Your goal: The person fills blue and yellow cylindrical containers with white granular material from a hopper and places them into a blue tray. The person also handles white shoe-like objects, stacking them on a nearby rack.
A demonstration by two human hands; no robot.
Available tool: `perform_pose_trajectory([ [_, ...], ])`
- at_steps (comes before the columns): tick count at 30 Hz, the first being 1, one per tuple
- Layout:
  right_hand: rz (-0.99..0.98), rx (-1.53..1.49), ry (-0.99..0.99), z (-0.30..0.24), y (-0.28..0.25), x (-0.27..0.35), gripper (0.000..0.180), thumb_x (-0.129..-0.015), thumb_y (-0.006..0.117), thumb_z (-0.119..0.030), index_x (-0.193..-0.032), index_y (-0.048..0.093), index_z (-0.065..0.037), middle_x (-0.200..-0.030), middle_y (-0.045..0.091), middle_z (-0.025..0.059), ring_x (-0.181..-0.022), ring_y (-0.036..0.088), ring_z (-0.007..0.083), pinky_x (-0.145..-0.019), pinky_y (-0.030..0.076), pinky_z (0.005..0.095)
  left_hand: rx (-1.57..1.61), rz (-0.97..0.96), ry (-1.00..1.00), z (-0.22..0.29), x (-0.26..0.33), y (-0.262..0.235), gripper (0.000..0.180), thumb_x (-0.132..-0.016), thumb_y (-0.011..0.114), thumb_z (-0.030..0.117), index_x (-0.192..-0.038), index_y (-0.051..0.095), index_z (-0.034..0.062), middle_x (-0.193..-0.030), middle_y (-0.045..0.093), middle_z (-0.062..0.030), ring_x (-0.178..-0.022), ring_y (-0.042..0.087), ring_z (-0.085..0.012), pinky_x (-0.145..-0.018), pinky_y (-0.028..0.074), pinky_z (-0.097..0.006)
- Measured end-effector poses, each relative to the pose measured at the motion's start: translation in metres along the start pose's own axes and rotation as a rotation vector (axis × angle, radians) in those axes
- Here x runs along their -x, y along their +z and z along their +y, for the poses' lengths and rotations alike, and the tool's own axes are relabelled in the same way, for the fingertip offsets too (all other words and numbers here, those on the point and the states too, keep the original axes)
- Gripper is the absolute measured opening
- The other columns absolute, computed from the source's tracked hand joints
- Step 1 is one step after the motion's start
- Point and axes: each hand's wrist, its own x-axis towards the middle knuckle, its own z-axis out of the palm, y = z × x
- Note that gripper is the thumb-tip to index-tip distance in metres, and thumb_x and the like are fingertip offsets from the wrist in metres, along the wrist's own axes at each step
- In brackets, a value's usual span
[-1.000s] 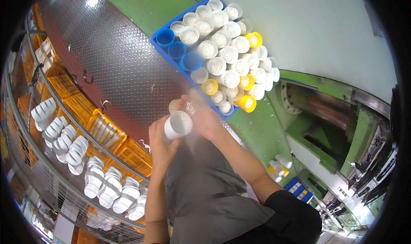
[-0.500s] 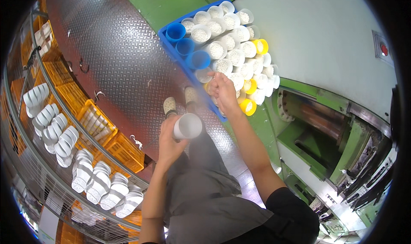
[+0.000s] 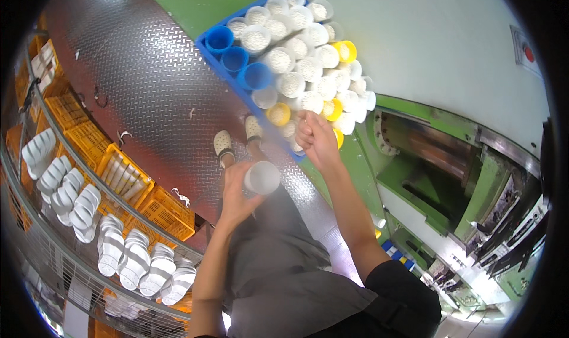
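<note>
Steel chequer-plate floor (image 3: pixel 148 95), green machine beside | we find left hand (image 3: pixel 237 190) clamped on white cup (image 3: pixel 262 177) above floor; right hand (image 3: pixel 314 138) closed on cups in blue tray (image 3: pixel 208 42) | we judge cup light, thin-walled; grip mid-wall.

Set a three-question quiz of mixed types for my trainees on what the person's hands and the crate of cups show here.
1. True or false: the left hand holds a white cup.
2. The right hand is at the: A) orange baskets B) near corner of the blue crate C) green machine.
3. Fill in: three empty cups at the crate's left edge are ____.

Key: 1 true; 2 B; 3 blue.
</note>
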Motion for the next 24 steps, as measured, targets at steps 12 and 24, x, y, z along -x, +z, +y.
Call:
perform_pose_trajectory([
  [12, 0.357, 0.156, 0.002, -0.04, -0.092, 0.074, 0.025, -0.109, 0.045, -0.026, -0.111, 0.055, -0.003, -0.071, 0.039, -0.0052, -0.057, 0.029, 0.0041, -0.052, 0.026, 0.0213, 0.077, -0.331, -0.013, -0.054, 0.007, 0.203, 0.063, -0.07, 0.075, 0.001, -0.129, 0.055, 0.0097, -0.123, 0.063, -0.0146, -0.117, 0.06, -0.0366, -0.098, 0.05, -0.043],
  [24, 0.157, 0.262, -0.048, -0.023, -0.14, 0.061, 0.038, -0.108, 0.047, -0.031, -0.124, 0.06, 0.002, -0.073, 0.039, -0.0081, -0.061, 0.034, 0.0016, -0.054, 0.028, 0.02, 0.15, -0.388, -0.338, -0.127, -0.046, 0.353, 0.057, -0.085, 0.056, -0.001, -0.139, 0.053, 0.015, -0.137, 0.055, -0.0201, -0.123, 0.055, -0.0392, -0.098, 0.051, -0.047],
])
